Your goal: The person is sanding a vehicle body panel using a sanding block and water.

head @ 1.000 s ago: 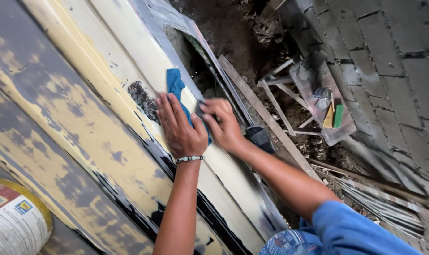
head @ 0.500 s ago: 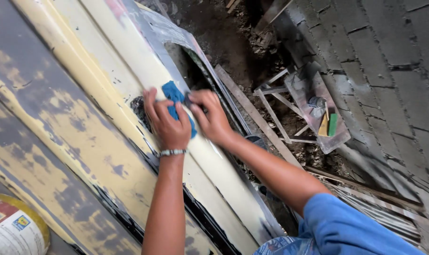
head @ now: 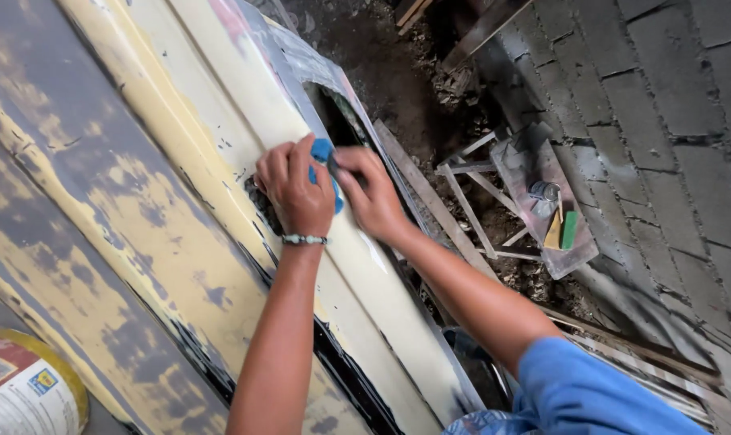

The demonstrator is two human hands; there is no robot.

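Two hands at work on one big panel (head: 140, 201), cream-yellow paint worn down to dark grey patches, slanting across most of the view. Along its near edge, a black seam and chipped paint. Beyond the panel, a dirt floor (head: 398, 72) strewn with rubble, then a grey block wall (head: 663, 105) on the right. Against that wall, a low wooden stool (head: 494, 201) with a clear sheet on top, carrying a small tin (head: 545, 191), a yellow piece (head: 553, 234) and a green piece (head: 570, 229) side by side. At bottom left, part of a round can (head: 23, 391) with a yellow rim and a red and white label.

On the pale strip of the panel, beside a dark opening (head: 333, 113), a blue pad (head: 323, 165) pressed flat under both hands. Left hand (head: 293, 193) laid over the pad, fingers curled down onto it, grip pressed on the pad from the left; a beaded bracelet (head: 304, 239) round the wrist. Right hand (head: 369, 197) touching the left, fingers bent, grip pinching the pad's right edge. Only a small part of the pad showing between the two hands. Blue sleeve (head: 583, 387) at the bottom right.
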